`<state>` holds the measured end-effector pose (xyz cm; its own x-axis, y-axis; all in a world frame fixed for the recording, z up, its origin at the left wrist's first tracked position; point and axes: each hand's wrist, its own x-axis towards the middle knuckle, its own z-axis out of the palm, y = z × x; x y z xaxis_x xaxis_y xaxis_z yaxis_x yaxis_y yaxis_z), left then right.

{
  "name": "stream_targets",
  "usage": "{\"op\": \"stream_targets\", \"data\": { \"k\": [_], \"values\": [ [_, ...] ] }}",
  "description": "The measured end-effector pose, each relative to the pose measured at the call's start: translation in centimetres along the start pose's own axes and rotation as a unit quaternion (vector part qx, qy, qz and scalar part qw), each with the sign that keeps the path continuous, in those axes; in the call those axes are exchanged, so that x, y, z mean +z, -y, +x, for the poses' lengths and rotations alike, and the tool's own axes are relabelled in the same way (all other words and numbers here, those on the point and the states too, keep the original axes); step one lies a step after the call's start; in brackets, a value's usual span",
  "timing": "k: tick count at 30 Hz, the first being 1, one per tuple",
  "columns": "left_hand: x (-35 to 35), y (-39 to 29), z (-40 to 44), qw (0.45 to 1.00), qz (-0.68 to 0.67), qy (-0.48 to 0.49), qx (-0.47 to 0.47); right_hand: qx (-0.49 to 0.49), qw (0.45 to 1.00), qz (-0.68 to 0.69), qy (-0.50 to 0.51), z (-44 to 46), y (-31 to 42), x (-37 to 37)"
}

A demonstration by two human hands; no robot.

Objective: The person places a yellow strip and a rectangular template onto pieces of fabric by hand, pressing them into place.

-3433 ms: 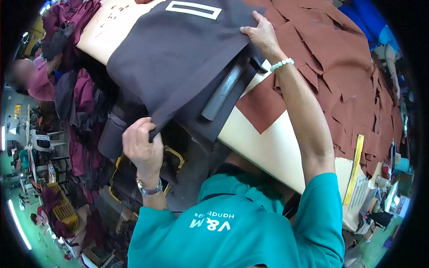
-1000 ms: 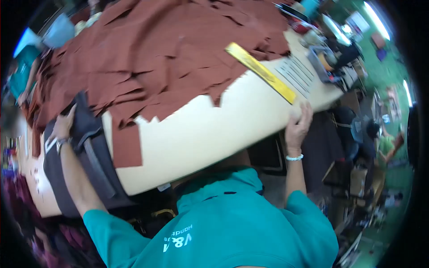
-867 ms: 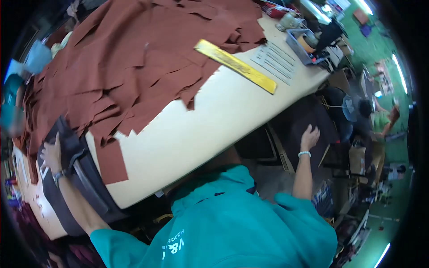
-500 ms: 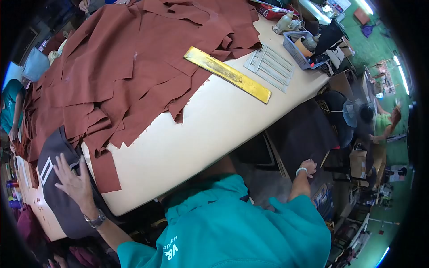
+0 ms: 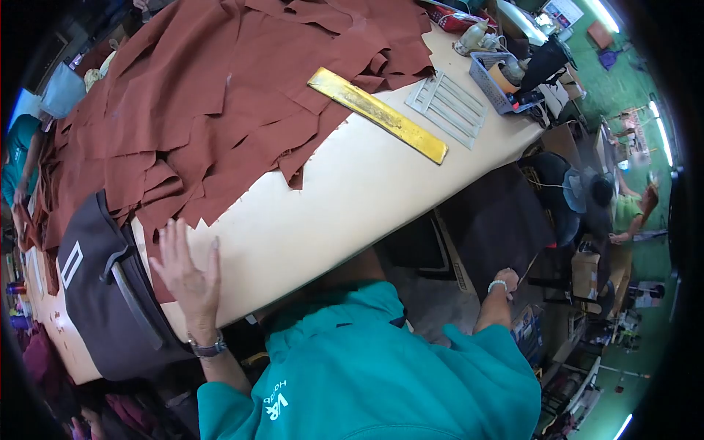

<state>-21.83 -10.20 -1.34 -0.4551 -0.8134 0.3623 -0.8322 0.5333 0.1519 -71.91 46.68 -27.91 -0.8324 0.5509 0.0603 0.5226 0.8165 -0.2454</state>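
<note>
Along near side of table (image 5: 315, 213), left hand (image 5: 188, 279) spread, holding nothing; right hand (image 5: 506, 280) curled at dark sheet (image 5: 500, 220) beside table, grip unclear. Risk: one-handed pull could crease sheet; lifting too close could snag table edge.

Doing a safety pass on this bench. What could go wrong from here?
1. The hammer lies on the dark sheet near the edge of the table; a tug on that sheet could drag it off.
2. The left hand is spread close to the hammer, so a sideways sweep might knock it.
3. The basket sits near the table's corner; if the right hand lifts the dark panel, it might bump it.
</note>
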Motion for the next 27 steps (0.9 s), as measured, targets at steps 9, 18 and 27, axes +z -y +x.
{"op": "stream_targets", "data": {
  "k": [9, 18, 27],
  "values": [
    [2.2, -3.4, -2.3, 0.994, -0.104, 0.031, -0.006, -0.027, 0.994, 0.016, -0.105, -5.9, 7.8, -12.4],
    [3.2, -4.5, -2.6, 0.992, -0.122, 0.025, 0.010, -0.058, 0.934, 0.352, 0.016, 3.3, 8.8, -11.8],
    [3.2, -4.4, -2.6, 0.986, -0.164, 0.011, 0.018, 0.055, 0.671, 0.698, 0.244, -2.9, 19.2, -23.4]
  ]
}}
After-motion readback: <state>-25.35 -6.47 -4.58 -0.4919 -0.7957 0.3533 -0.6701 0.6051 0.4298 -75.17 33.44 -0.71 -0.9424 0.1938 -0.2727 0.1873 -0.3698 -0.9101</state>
